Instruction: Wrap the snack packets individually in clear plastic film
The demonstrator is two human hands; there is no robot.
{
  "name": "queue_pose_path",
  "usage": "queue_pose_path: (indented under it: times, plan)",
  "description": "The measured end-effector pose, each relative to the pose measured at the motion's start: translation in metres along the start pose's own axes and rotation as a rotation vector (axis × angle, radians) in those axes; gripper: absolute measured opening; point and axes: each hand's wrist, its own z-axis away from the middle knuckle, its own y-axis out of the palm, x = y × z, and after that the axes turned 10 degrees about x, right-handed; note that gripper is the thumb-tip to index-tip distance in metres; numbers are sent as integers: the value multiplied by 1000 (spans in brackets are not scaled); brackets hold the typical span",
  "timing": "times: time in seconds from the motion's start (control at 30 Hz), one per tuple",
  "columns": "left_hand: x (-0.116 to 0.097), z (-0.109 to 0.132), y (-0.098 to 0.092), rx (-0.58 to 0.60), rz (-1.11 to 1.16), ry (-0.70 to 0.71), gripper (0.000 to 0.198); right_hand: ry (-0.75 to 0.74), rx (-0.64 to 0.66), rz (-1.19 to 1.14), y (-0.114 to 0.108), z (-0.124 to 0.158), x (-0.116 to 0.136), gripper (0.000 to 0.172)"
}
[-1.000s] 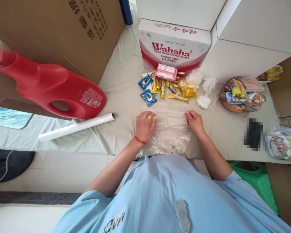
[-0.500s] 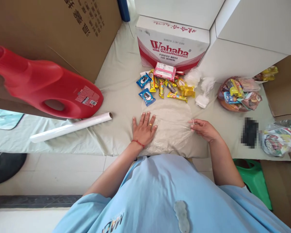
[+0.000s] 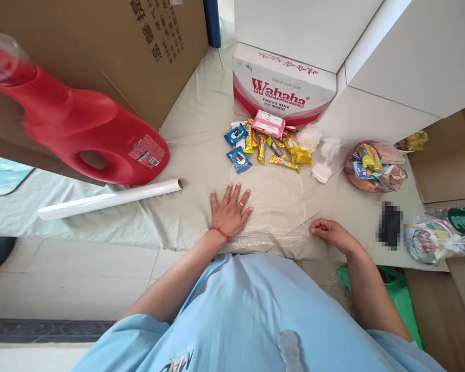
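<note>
A thin clear plastic film [image 3: 277, 199] lies spread on the cloth-covered table in front of me. My left hand [image 3: 229, 211] presses flat on its left side, fingers spread, with a ring and a red cord bracelet. At the film's lower right edge is my right hand [image 3: 331, 232], its fingers curled together in a pinch; the fingertips partly hide what they grip. Just beyond the film sits a pile of small wrapped snacks: blue packets [image 3: 239, 159], yellow packets [image 3: 285, 164] and a pink-and-white pack [image 3: 268, 124]. White crumpled bags [image 3: 321, 172] lie to their right.
On the left, a white roll [image 3: 112, 199] lies beside a big red jug [image 3: 112, 139] and a brown carton [image 3: 112, 62]. A Wahaba-style water box [image 3: 284, 93] stands behind the snacks. To the right are a basket of snacks [image 3: 372, 168], a plastic bag [image 3: 430, 240] and a green stool [image 3: 405, 297].
My right hand has moved slightly right and toward me, and the film lies flatter, with fewer creases. My left hand stays flat on it. The view has shifted a little.
</note>
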Motion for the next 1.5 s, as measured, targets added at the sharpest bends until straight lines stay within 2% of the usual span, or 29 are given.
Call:
queue_pose_path:
  times: [0.07, 0.13, 0.2, 0.33, 0.4, 0.43, 0.5, 0.53, 0.57, 0.63, 0.7, 0.77, 0.83, 0.93, 1.0, 1.03, 1.1, 1.17, 1.27, 1.33, 1.5]
  plan:
    - [0, 0, 0, 12, 5, 2, 62, -69, -190, 48, -6, -2, 4, 48]
    - [0, -1, 0, 19, 15, 3, 63, -151, -324, 60, -10, -9, 14, 45]
    - [0, -1, 0, 22, 23, -2, 63, -223, -373, 117, -14, -21, 30, 42]
    - [-1, -1, -1, 21, 20, -4, 63, -368, -519, 451, -27, -63, 75, 33]
    - [-1, -1, -2, 17, 17, -1, 64, -412, -605, 598, -37, -88, 99, 39]
    - [-1, -1, -2, 14, 17, 2, 64, -421, -644, 689, -42, -101, 110, 49]
    - [-1, -1, -2, 6, 20, 8, 64, -395, -668, 862, -50, -123, 128, 69]
    - [-1, -1, -2, -1, 24, 10, 64, -359, -648, 938, -53, -132, 134, 73]
    - [-1, -1, -1, -8, 30, 12, 64, -313, -613, 991, -56, -139, 139, 73]
    - [-1, 0, -1, -20, 48, 15, 65, -214, -560, 1051, -60, -145, 144, 62]
    - [-1, 0, -1, -25, 67, 13, 65, -165, -597, 1050, -63, -138, 145, 53]
    - [-1, 0, 0, -23, 78, 11, 65, -224, -661, 1014, -61, -122, 144, 52]
    - [-2, 0, 0, -20, 76, 8, 65, -382, -595, 996, -51, -100, 144, 54]
    - [-2, 0, 0, -12, 62, 4, 65, -599, -272, 1037, -15, -74, 143, 50]
    - [-2, 0, -1, -13, 57, 3, 66, -613, -120, 1095, 16, -69, 140, 49]
    - [-2, 0, -1, -16, 55, 4, 66, -577, -96, 1115, 31, -70, 137, 51]
    - [-2, 1, -1, -24, 50, 7, 66, -524, -140, 1120, 53, -77, 128, 60]
    - [-3, 1, -2, -25, 46, 13, 65, -561, -205, 1110, 66, -85, 115, 68]
    - [-3, 1, -2, -22, 49, 15, 65, -659, -203, 1143, 75, -91, 94, 61]
    - [-3, 1, -2, -20, 48, 11, 65, -658, -195, 1161, 79, -91, 83, 54]
    - [-2, 1, -3, -7, 43, 10, 66, -699, -294, 1131, 91, -88, 74, 55]
